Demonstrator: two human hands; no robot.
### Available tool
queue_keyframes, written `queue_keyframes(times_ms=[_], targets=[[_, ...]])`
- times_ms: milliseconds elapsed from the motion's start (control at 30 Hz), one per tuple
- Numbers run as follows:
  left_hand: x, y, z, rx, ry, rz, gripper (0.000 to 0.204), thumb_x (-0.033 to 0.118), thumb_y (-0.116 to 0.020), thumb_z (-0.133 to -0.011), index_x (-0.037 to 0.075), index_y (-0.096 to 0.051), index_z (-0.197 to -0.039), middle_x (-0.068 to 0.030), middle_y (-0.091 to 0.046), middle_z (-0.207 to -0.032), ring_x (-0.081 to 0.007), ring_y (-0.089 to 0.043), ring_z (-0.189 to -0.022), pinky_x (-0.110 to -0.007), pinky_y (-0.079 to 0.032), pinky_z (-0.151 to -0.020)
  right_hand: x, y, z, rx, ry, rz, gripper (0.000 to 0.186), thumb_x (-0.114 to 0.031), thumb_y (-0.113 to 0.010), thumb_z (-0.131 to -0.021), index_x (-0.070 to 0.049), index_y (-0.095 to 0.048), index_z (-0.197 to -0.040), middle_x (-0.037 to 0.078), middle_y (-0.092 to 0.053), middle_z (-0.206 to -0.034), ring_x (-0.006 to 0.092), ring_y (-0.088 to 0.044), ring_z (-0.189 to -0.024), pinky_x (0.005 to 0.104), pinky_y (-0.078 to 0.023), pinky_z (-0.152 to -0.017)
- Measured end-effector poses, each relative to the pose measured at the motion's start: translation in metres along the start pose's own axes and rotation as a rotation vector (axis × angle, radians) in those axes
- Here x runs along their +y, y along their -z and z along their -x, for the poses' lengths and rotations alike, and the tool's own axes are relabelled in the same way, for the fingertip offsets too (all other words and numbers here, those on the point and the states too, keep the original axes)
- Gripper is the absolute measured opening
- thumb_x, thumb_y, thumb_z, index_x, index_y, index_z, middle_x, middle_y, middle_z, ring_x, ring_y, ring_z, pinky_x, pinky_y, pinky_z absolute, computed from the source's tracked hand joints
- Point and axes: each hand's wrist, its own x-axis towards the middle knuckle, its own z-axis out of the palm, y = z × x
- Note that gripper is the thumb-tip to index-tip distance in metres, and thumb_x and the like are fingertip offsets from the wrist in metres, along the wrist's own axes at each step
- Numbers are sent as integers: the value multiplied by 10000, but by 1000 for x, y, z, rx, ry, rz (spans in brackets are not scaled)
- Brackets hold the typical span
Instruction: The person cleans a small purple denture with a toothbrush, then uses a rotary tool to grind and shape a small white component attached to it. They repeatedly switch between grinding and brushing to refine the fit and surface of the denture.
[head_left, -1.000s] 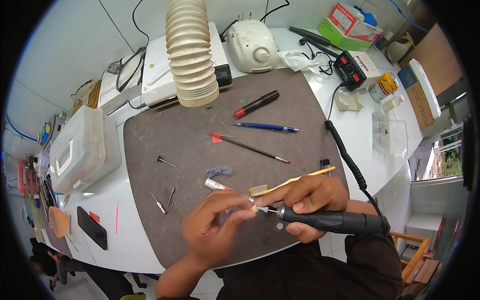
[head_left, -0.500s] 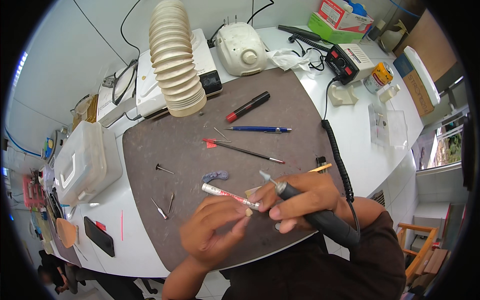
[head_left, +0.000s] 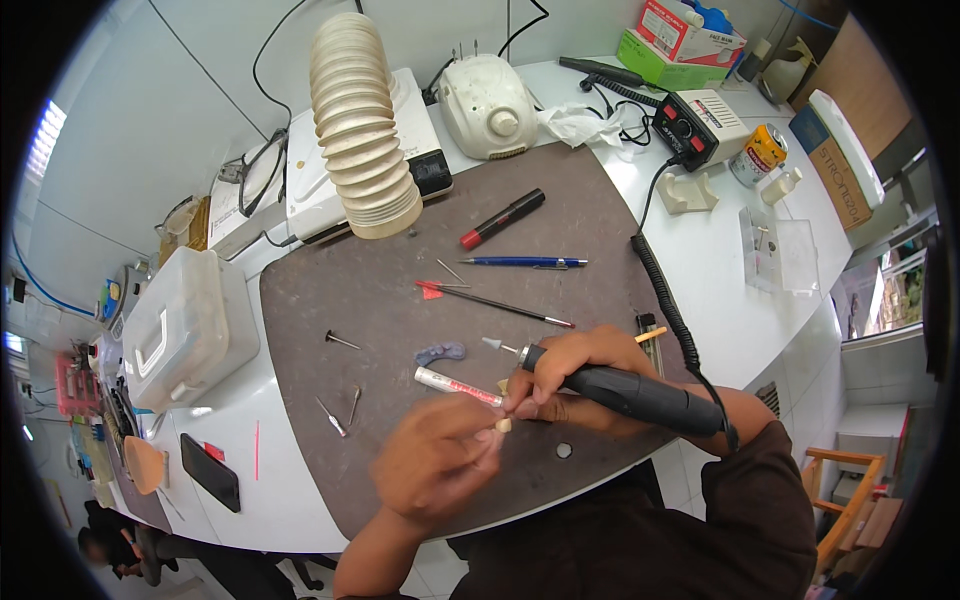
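Pinched between the fingertips of my left hand (head_left: 435,455) is a small cream, tooth-like dental crown (head_left: 503,425). My right hand (head_left: 575,365) is closed round a black rotary handpiece (head_left: 645,398), whose pale grey pointed bit (head_left: 493,343) points up and left, away from the crown. Fingertips of both hands meet near the crown. Just beyond them lies a white and red tube-shaped marker (head_left: 458,386); its right end is hidden by my fingers. A grey-purple curved dental model piece (head_left: 440,352) rests farther back on the brown mat (head_left: 340,290).
Across the mat lie a thin brush (head_left: 500,304), a blue mechanical pencil (head_left: 525,262) and a black-red marker (head_left: 502,218). A ribbed suction hose (head_left: 365,130) hangs above the back. The handpiece's coiled cord (head_left: 665,295) runs to a control box (head_left: 695,128). A phone (head_left: 210,472) lies left.
My right hand has turned, so the handpiece lies flatter with its bit farther left. Its fingertips have come up against my left fingers. The whole view has shifted slightly.
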Motion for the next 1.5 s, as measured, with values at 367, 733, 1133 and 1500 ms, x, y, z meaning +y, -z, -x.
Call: queue_keyframes(times_ms=[367, 733, 1133, 1500], targets=[[-2, -2, 1, 19, 637, 552, 91, -74, -722, -855, -25, -647, -867, -158, -740, -939, -184, -701, -903, -323, -529, -851, 2, 9, 1, -81, 324, 430, 265, -28, -788, -797, -91, -672, -1027, 150, -720, -1016, 315, -724, -889, 397, -584, -778], [-6, -6, 0, 28, 592, 621, 97, -69, -714, -865, -19, -638, -898, -172, -745, -987, -201, -712, -934, -306, -532, -864, -8, 5, -2, 8, 107, 402, 220, -56, -747, -785, -134, -655, -969, 48, -682, -906, 219, -678, -799, 313, -535, -682], [-13, 9, -7, -30, 547, 113, 179, 18, -750, -825, -22, -693, -990, -118, -738, -992, -220, -687, -913, -313, -516, -863, -5, 8, -3, 42, 111, 458, 249, -3, -781, -774, -121, -660, -957, 89, -714, -911, 245, -713, -817, 320, -566, -729], [-46, 18, -8, -162, 463, -440, 145, 69, -765, -794, 20, -716, -922, -108, -708, -907, -256, -630, -843, -359, -484, -777, 4, 11, -8, 59, 239, 594, 240, -37, -825, -749, -131, -650, -883, 62, -740, -906, 245, -710, -857, 351, -558, -760]])
